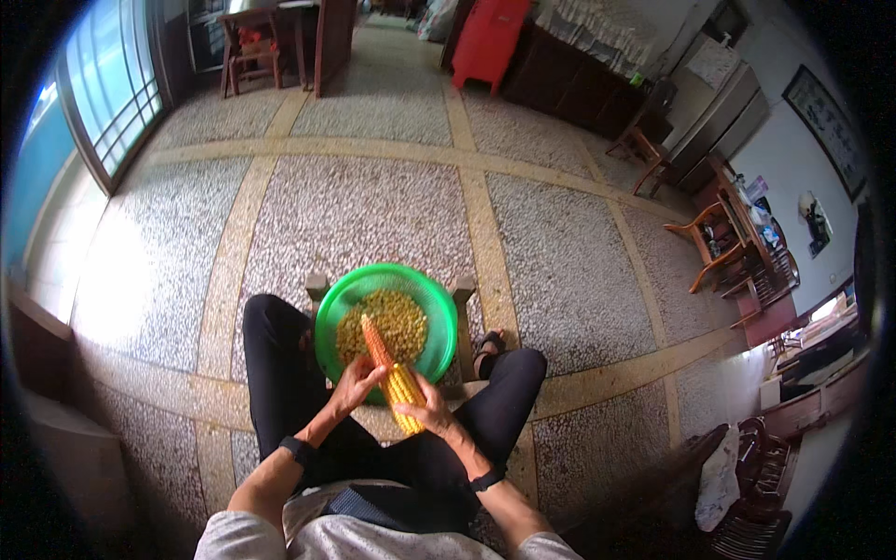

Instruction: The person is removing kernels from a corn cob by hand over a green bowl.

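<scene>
An ear of corn (402,397) with yellow kernels lies slanted in my right hand (434,407), whose fingers wrap its right side. Beyond it a bare reddish corn cob (376,340) points away from me over the basin; I cannot tell if the two are one partly shelled ear. My left hand (358,385) grips at the cob's lower left, its thumb where bare cob and kernels meet. Below, a green plastic mesh basket (444,311) sits between my knees, holding a heap of loose yellow kernels (406,308).
Wooden posts (462,288) of a low stool or stand rise beside the basket. Speckled terrazzo floor (364,203) surrounds me. Wooden chairs (707,241) and a cluttered table stand to the right, a red cabinet-like object (490,42) at the back, a glazed door (112,91) at left.
</scene>
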`<state>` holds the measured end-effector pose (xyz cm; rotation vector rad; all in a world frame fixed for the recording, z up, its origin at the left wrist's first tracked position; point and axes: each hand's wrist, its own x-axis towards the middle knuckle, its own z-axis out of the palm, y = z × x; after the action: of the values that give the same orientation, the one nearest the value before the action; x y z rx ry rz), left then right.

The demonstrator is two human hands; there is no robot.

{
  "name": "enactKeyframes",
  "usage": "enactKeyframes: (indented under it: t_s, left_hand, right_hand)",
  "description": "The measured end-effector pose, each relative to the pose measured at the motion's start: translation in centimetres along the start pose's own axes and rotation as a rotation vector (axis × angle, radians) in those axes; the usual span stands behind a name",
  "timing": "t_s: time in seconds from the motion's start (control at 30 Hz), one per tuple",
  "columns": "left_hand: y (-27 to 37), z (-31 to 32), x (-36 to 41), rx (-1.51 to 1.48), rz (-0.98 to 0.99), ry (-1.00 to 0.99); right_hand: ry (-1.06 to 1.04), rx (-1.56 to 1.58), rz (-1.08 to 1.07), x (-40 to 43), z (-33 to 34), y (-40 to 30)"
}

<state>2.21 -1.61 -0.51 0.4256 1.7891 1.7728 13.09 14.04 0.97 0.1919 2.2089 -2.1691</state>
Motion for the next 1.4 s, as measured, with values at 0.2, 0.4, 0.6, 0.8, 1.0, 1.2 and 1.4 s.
enactKeyframes:
  t_s: [0.2, 0.4, 0.6, 0.8, 1.0, 1.2, 1.4]
  left_hand:
    - [-0.7, 0.0, 0.2, 0.042, -0.019, -0.156]
    - [-0.3, -0.4, 0.1, 0.072, -0.066, -0.159]
    - [1.0, -0.2, -0.3, 0.149, -0.098, -0.152]
    - [1.2, -0.1, -0.6, 0.197, -0.033, -0.129]
    - [1.7, -0.1, -0.8, 0.26, -0.023, -0.143]
    - [1.6, -0.1, -0.8, 0.294, 0.03, -0.137]
    - [1.2, 0.2, -0.7, 0.289, 0.013, -0.125]
  right_hand:
    - [0.014, 0.001, -0.025, -0.3, -0.1, -0.4]
    - [0.007, 0.01, -0.021, -0.3, 0.0, 0.0]
    - [0.007, 0.027, -0.029, -0.4, 0.0, 0.1]
    - [-0.045, 0.009, -0.013, -0.4, 0.0, -1.2]
    - [0.004, 0.022, -0.017, -0.5, 0.1, -0.2]
    - [-0.004, -0.041, -0.024, -0.3, -0.1, 1.0]
    - [0.033, 0.009, -0.015, -0.5, 0.3, 0.1]
